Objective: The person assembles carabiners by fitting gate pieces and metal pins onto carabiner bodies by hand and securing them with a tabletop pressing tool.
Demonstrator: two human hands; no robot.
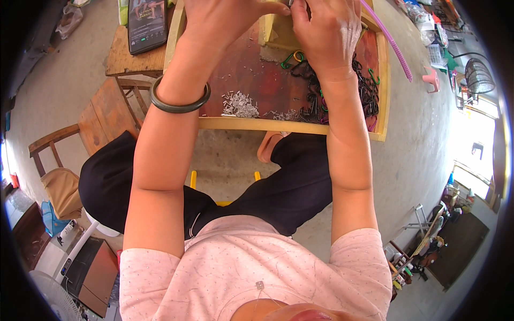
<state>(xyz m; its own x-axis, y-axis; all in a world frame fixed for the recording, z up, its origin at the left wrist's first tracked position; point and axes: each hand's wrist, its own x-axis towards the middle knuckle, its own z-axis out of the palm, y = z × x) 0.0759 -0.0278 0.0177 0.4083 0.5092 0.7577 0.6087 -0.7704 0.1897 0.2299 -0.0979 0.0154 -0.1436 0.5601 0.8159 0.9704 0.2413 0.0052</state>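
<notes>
At top edge, over wooden tray [300, 126]: left hand [225, 21] and right hand [326, 32] fingertips pinched together on tiny item, kind unclear. Below fingers: black hook pile [342, 91], small metal sleeves [240, 104].

Fingertips [289, 6] cut off at top edge

The single head view is looking steeply down from the person's head, taking in the chest and knees at the near edge. It is facing forward and down onto a wooden tray [300, 126] lying close ahead, with both hands, the left [225, 18] and the right [326, 32], reaching to the far edge of the picture. The fisheye is bending the concrete floor [423, 160] toward the rim, where a wooden chair [99, 115] is standing on the left.
</notes>
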